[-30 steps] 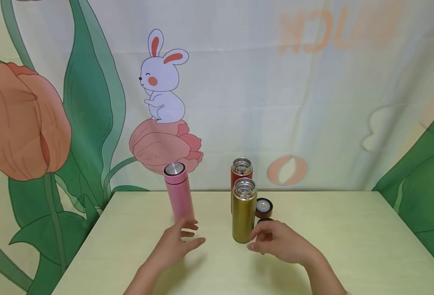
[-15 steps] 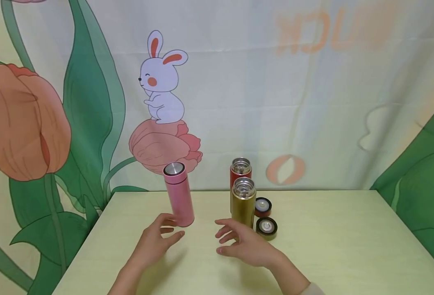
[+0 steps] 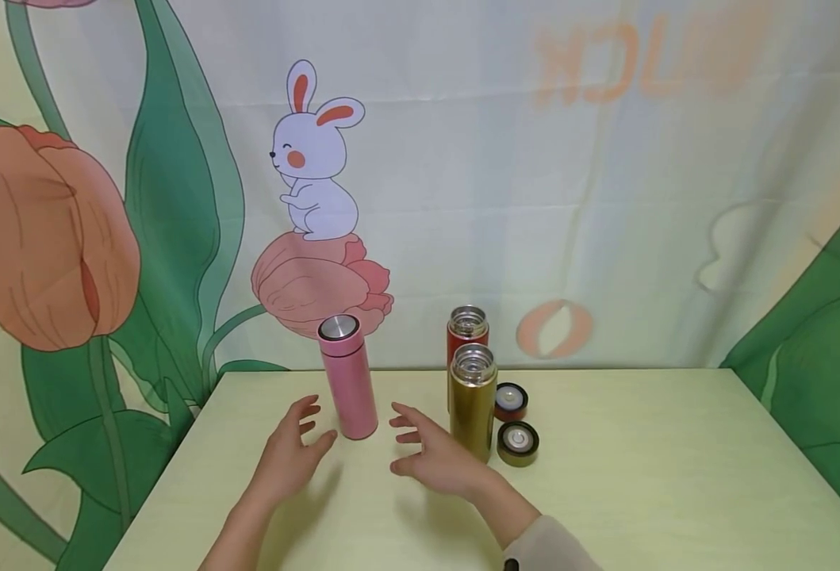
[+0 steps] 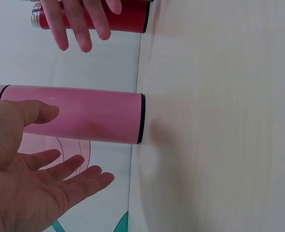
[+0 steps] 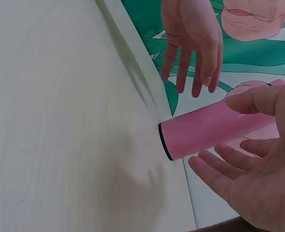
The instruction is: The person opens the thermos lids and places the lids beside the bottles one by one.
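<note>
The pink bottle (image 3: pixel 351 392) — slim, cylindrical — stands upright on the table (image 3: pixel 676 468), toward its back edge. Its pink cap (image 3: pixel 342 346) is on, topped by a silver disc (image 3: pixel 338 327) in a black rim; 1 black line marks the seam, a black band (image 4: pixel 142 118) the base.

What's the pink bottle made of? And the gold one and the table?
Pink bottle: maybe painted metal, smooth and satiny; its lid top shows silvery streaks like brushed steel.
Gold bottle: likely metal, coated glossy gold; its bare neck gleams silver.
Table: perhaps wood or wood-look board, matte, with faint pale grain lines.
</note>
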{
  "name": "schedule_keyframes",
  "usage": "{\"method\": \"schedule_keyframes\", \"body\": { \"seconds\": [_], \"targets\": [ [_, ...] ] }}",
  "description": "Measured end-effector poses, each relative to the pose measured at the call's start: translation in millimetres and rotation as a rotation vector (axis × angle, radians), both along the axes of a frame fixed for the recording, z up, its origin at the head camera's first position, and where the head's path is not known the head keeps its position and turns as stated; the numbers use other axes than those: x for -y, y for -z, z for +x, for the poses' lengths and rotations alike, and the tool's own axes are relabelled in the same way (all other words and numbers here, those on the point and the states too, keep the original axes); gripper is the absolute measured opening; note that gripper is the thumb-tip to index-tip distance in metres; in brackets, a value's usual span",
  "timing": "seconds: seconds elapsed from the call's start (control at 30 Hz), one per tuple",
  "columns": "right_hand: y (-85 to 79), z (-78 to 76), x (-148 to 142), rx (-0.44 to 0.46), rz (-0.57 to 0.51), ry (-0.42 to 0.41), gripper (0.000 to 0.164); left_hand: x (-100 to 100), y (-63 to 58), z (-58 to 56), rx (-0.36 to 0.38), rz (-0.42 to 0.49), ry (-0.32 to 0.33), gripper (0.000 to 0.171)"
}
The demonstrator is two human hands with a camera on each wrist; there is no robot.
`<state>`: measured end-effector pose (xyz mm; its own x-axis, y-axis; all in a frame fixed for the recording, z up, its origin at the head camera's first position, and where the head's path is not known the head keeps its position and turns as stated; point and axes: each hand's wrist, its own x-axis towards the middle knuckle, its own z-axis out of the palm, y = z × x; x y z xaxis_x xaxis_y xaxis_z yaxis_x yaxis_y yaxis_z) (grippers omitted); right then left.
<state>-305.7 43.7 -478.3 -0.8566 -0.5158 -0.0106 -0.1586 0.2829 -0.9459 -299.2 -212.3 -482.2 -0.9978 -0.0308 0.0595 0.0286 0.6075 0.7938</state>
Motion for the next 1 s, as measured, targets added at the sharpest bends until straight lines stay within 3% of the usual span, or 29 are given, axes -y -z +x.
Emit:
{"method": "schedule_keyframes", "body": {
  "seconds": [0.43, 0.83, 1.0],
  "targets": [
    [9.1, -19.6, 29.7, 0.000, -0.002, 0.047, 0.093, -12.3, 0.4, -23.0, 0.009, 0.073, -0.021, 0.076],
    [11.9, -26.9, 42.6, -0.003, 0.027, 0.060, 0.101, -24.1, 7.3, -38.2, 0.003, 0.134, -0.041, 0.094],
    [14.0, -29.1, 44.8, 0.005, 0.032, 0.038, 0.100, -27.4, 8.7, -43.4, 0.007, 0.146, -0.044, 0.092]
  ]
}}
